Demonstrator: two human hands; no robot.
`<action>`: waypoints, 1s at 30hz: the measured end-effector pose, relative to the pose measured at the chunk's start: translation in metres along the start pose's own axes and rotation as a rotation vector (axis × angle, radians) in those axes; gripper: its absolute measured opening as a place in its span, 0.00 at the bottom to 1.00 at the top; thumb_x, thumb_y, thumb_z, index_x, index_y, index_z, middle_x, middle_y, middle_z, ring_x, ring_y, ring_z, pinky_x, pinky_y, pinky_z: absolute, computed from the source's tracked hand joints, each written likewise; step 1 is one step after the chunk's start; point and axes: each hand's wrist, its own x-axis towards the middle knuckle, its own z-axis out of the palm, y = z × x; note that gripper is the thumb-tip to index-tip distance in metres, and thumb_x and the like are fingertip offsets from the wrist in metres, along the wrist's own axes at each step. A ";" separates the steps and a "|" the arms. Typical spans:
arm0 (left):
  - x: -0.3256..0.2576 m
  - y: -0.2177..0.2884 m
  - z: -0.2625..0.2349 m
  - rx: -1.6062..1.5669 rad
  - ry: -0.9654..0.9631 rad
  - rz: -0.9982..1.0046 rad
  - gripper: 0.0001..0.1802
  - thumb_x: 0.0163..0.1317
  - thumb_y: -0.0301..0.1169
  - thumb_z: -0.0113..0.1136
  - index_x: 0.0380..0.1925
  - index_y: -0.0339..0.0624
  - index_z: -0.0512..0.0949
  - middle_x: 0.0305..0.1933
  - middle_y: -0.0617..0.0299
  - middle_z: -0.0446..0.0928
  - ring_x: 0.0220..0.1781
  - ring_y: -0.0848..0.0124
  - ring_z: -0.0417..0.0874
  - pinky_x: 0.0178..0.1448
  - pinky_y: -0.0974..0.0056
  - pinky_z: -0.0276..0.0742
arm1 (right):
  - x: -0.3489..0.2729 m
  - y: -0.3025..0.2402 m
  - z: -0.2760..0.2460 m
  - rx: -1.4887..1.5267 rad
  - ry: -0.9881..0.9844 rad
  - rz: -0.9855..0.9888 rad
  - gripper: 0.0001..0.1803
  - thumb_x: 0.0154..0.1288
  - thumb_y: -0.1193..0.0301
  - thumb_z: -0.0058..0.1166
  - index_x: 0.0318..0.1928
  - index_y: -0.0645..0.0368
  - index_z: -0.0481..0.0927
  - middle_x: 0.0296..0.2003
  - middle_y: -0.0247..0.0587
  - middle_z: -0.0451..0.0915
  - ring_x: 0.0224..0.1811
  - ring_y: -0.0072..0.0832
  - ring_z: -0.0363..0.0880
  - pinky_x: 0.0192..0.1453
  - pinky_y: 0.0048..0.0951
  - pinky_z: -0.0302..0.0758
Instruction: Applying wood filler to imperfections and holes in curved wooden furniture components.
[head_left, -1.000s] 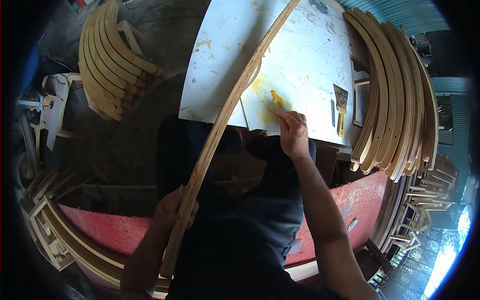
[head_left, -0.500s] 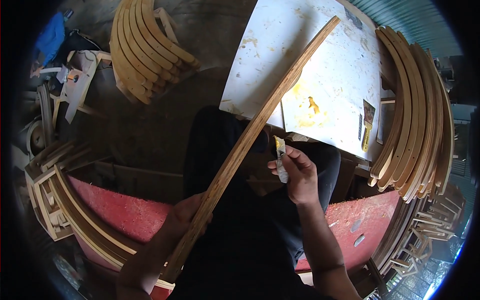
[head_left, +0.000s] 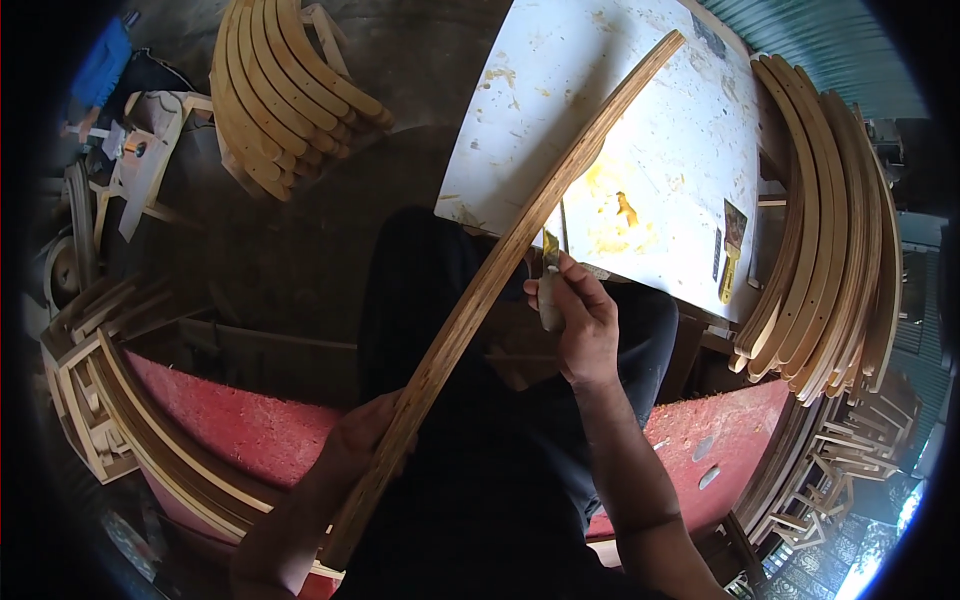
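A long, slightly curved plywood strip (head_left: 478,292) slants from my lap up over the white board (head_left: 700,150). My left hand (head_left: 362,432) is closed round its lower part; some of the fingers are hidden behind the wood. In my right hand (head_left: 590,335) I pinch a small putty knife (head_left: 549,300) with a pale handle, its yellow-smeared blade pointing up close beside the strip's right edge. Whether blade and wood touch, I cannot tell. Yellow putty (head_left: 626,212) lies in a smeared patch on the board, just beyond my right hand.
A wider scraper (head_left: 733,250) with a yellow handle lies at the board's right. Curved wooden slats (head_left: 825,220) are stacked to the right, with another stack (head_left: 285,95) at far left. Red panels (head_left: 235,415) flank my legs. At the far left edge shows a person in blue (head_left: 100,65).
My right hand has moved up and left, bringing the putty knife closer to the strip and turning it. The left hand keeps its hold, and the strip has hardly shifted.
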 end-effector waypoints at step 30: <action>-0.034 0.008 0.001 0.066 0.047 -0.061 0.30 0.78 0.53 0.43 0.68 0.46 0.71 0.33 0.64 0.77 0.28 0.77 0.78 0.33 0.69 0.78 | -0.003 0.038 0.034 0.400 0.094 0.185 0.08 0.70 0.70 0.63 0.38 0.56 0.76 0.39 0.37 0.84 0.44 0.25 0.84 0.52 0.35 0.87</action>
